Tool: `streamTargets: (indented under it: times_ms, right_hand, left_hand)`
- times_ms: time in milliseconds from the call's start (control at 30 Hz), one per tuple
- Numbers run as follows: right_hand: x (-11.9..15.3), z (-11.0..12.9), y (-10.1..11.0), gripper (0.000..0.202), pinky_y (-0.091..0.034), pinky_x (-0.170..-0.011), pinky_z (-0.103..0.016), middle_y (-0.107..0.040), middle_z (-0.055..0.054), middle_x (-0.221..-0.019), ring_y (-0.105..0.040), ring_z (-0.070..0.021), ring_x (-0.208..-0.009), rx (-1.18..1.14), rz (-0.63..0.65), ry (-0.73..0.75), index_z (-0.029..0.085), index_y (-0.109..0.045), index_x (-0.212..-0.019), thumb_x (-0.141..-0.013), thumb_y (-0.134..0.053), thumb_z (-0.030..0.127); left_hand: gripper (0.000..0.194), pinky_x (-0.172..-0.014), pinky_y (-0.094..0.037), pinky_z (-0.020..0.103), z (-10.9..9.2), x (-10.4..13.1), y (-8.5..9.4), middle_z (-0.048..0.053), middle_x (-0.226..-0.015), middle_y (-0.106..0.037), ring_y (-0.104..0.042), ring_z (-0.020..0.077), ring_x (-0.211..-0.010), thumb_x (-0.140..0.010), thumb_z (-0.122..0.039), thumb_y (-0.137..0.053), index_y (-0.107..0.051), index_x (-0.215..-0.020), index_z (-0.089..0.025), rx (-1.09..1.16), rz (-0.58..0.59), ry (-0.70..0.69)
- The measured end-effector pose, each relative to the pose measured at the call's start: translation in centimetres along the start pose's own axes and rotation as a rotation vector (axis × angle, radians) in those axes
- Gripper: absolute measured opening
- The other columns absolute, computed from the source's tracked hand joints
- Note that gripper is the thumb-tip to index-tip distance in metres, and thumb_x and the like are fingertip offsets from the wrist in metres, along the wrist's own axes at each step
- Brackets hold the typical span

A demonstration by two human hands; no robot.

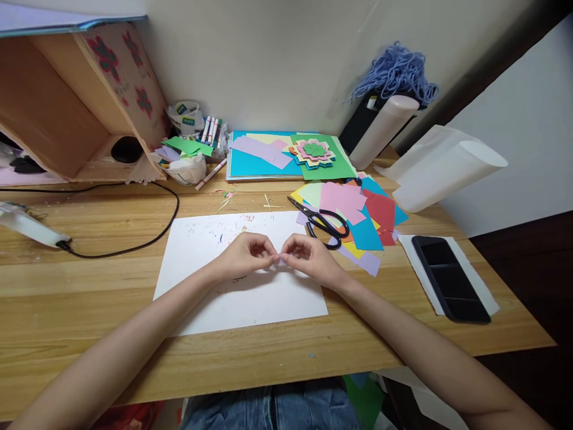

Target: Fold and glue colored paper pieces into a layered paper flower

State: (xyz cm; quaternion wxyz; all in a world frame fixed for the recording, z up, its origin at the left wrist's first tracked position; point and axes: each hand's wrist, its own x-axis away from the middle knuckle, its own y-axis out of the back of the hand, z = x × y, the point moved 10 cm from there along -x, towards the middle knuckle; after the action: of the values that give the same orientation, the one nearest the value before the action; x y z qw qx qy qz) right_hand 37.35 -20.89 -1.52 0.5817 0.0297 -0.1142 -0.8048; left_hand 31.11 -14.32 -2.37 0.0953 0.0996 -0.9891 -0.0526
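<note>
My left hand (250, 252) and my right hand (307, 257) meet above a white sheet of paper (250, 310). Thumb and fingers of each are pinched together on a small piece of pale purple paper (280, 259), mostly hidden by the fingertips. Colour specks and a few dark marks show on the white sheet. Just beyond my right hand lie black-handled scissors (323, 222), resting on a heap of coloured paper scraps (371, 218). A layered paper flower (312, 151) sits farther back on a green sheet.
Behind the sheet stand a scrap-filled cup (188, 170) and several markers (211, 130). A dark phone (450, 278) lies at the right, near a white paper roll (447, 167). On the left, a black cable (134, 249) runs to a white device (31, 224). A wooden box (67, 101) stands behind.
</note>
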Motion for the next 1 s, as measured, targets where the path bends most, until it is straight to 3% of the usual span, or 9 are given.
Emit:
streamTargets:
  times_ms: [400, 533, 633, 767, 900, 1000]
  right_hand:
    - [0.1, 0.3, -0.8, 0.015, -0.04, -0.061, -0.025, -0.058, -0.002, -0.073, -0.051, -0.012, -0.067, 0.017, 0.036, 0.021, 0.016, -0.057, -0.074, -0.079, -0.056, 0.03]
    - [-0.2, 0.3, 0.0, 0.021, -0.042, -0.06, -0.024, -0.058, -0.003, -0.082, -0.053, -0.0122, -0.07, -0.107, 0.018, -0.017, 0.017, -0.057, -0.087, -0.081, -0.053, 0.036]
    - [-0.5, 0.3, 0.9, 0.023, -0.043, -0.059, -0.025, -0.057, -0.002, -0.079, -0.051, -0.0108, -0.064, -0.157, -0.026, -0.04, 0.017, -0.056, -0.084, -0.078, -0.057, 0.038]
    - [-0.6, 0.0, 1.7, 0.022, -0.041, -0.059, -0.025, -0.053, 0.001, -0.066, -0.049, -0.0102, -0.059, -0.166, -0.107, -0.053, 0.016, -0.055, -0.074, -0.076, -0.059, 0.037]
    - [-0.6, 0.1, 1.6, 0.019, -0.042, -0.059, -0.025, -0.056, 0.0, -0.07, -0.051, -0.0107, -0.062, -0.117, -0.097, -0.01, 0.016, -0.056, -0.075, -0.077, -0.058, 0.034]
    - [-0.5, 0.3, 1.5, 0.017, -0.042, -0.062, -0.025, -0.058, -0.001, -0.073, -0.054, -0.0122, -0.067, -0.044, -0.088, 0.029, 0.016, -0.057, -0.076, -0.078, -0.058, 0.033]
  left_hand:
    - [0.015, -0.052, -0.035, 0.019, -0.1, 0.3, -0.2, 0.0, -0.059, -0.054, -0.045, 0.0072, -0.055, -0.07, -0.022, -0.061, -0.055, -0.061, -0.012, -0.049, 0.004, -0.073]
    - [0.018, -0.052, -0.036, 0.02, 0.1, 0.1, 0.9, -0.001, -0.06, -0.054, -0.047, 0.0073, -0.054, -0.072, -0.027, -0.06, -0.053, -0.064, -0.013, 0.006, -0.111, -0.055]
    - [0.017, -0.054, -0.039, 0.021, 0.0, 0.0, 1.5, -0.001, -0.059, -0.055, -0.051, 0.0084, -0.055, -0.073, -0.028, -0.059, -0.051, -0.067, -0.014, 0.048, -0.188, -0.036]
    - [0.02, -0.062, -0.045, 0.026, 0.1, -0.1, 0.8, 0.001, -0.064, -0.06, -0.059, 0.0123, -0.062, -0.074, -0.032, -0.059, -0.051, -0.073, -0.015, 0.118, -0.141, 0.008]
    - [0.023, -0.065, -0.045, 0.027, -0.2, 0.1, 0.1, 0.004, -0.071, -0.063, -0.059, 0.0138, -0.067, -0.075, -0.036, -0.057, -0.056, -0.08, -0.014, 0.097, -0.088, 0.013]
    - [0.022, -0.065, -0.042, 0.025, -0.9, 0.4, 0.1, 0.003, -0.069, -0.062, -0.056, 0.0122, -0.065, -0.078, -0.034, -0.053, -0.059, -0.074, -0.013, 0.047, -0.116, -0.005]
